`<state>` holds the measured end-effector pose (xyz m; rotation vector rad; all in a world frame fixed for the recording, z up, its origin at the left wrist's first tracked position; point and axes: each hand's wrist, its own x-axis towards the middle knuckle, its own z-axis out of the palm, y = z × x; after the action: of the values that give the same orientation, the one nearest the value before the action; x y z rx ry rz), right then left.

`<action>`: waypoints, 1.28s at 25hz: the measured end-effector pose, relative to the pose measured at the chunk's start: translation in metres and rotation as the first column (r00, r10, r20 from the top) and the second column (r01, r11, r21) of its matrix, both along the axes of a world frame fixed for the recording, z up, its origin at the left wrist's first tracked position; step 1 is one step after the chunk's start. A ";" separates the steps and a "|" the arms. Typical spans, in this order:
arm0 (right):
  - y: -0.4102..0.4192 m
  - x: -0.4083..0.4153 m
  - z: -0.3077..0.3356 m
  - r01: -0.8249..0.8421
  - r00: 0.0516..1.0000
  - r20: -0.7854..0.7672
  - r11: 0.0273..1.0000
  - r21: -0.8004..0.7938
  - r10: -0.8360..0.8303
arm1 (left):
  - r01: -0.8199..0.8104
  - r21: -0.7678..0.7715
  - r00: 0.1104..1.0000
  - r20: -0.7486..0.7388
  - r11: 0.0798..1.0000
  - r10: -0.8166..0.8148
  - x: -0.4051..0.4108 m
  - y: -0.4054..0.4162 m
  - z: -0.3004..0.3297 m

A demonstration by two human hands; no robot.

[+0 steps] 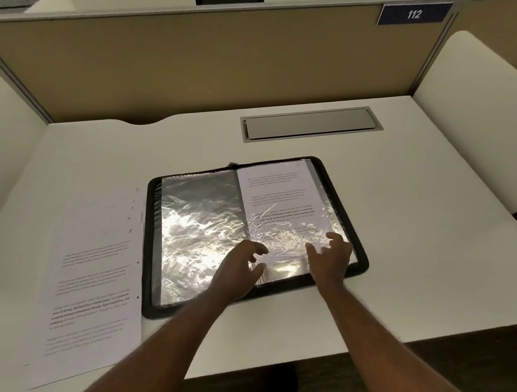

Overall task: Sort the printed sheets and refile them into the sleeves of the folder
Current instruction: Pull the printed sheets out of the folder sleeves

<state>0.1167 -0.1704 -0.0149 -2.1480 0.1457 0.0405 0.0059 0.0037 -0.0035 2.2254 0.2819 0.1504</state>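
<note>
Your left hand [239,268] and right hand [331,254] rest loose-fingered on the folder's [151,249] slippery sleeve [278,243]; hold the flimsy sheet [276,191] by its edge.

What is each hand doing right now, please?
Left hand: open, curled fingertips on the sleeve.
Right hand: open, fingers spread on the same sleeve.

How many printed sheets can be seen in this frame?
2 clearly: one sheet in the right-hand sleeve of the open folder, one top sheet on the desk left of it. Edges beneath suggest more are stacked underneath.
</note>
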 end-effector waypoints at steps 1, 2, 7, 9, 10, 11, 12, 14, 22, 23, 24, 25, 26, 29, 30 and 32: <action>-0.003 -0.004 -0.007 -0.042 0.998 0.044 0.984 -0.175 0.050 | 0.017 0.013 1.000 -0.014 1.000 -0.016 0.002 -0.003 -0.003; -0.005 -0.009 -0.017 -0.071 0.993 0.055 0.918 -0.390 0.100 | 0.029 0.030 0.999 -0.026 0.999 -0.029 0.004 -0.007 -0.006; 0.004 -0.031 -0.044 -0.205 0.950 0.056 0.746 -0.634 0.308 | 0.047 0.092 0.999 -0.019 0.995 -0.046 0.009 -0.017 -0.017; 0.005 -0.021 -0.038 -0.250 0.940 0.082 0.831 -0.497 0.332 | 0.035 0.106 0.999 -0.009 0.994 -0.034 0.011 -0.017 -0.021; 0.004 -0.015 -0.035 -0.256 0.939 0.109 0.877 -0.407 0.325 | 0.034 0.116 0.999 -0.001 0.993 -0.034 0.013 -0.016 -0.022; 0.002 -0.010 -0.031 -0.255 0.940 0.135 0.909 -0.329 0.313 | 0.037 0.128 0.999 -0.002 0.991 -0.037 0.015 -0.016 -0.023; 0.000 -0.005 -0.027 -0.249 0.943 0.153 0.932 -0.263 0.295 | 0.045 0.138 0.999 -0.021 0.989 -0.042 0.016 -0.015 -0.024; -0.002 0.005 -0.021 -0.224 0.956 0.162 0.965 -0.133 0.245 | 0.068 0.154 0.995 -0.087 0.986 -0.055 0.019 -0.017 -0.026; 0.003 0.027 0.008 -0.277 0.952 0.171 0.953 0.121 0.255 | 0.057 0.324 0.991 -0.129 0.944 -0.016 0.035 -0.038 -0.025; 0.003 0.029 0.011 -0.296 0.947 0.167 0.946 0.133 0.273 | 0.033 0.307 0.995 -0.102 0.951 -0.002 0.038 -0.038 -0.023; 0.004 0.031 0.014 -0.315 0.944 0.153 0.938 0.142 0.293 | 0.022 0.290 0.997 -0.081 0.957 0.002 0.041 -0.038 -0.021; 0.005 0.030 0.019 -0.334 0.939 0.144 0.930 0.154 0.313 | 0.014 0.278 0.998 -0.061 0.961 0.004 0.043 -0.037 -0.019; 0.006 0.029 0.023 -0.355 0.930 0.159 0.923 0.149 0.332 | -0.004 0.265 0.999 -0.041 0.964 0.016 0.044 -0.037 -0.018; 0.001 0.023 0.026 -0.436 0.725 0.515 0.884 -0.171 0.457 | -0.121 0.228 0.993 0.031 0.966 0.117 0.047 -0.035 -0.013; -0.002 0.019 0.021 -0.475 0.559 0.611 0.821 -0.316 0.560 | -0.147 0.225 0.989 0.049 0.963 0.139 0.047 -0.034 -0.013; -0.006 0.005 0.003 -0.560 0.257 0.586 0.613 -0.558 0.768 | -0.161 0.220 0.987 0.046 0.962 0.154 0.047 -0.031 -0.013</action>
<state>0.1220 -0.1768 -0.0121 -2.0779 -1.4195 -0.4756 0.0531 -0.0276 -0.0161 2.4198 0.4463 0.3130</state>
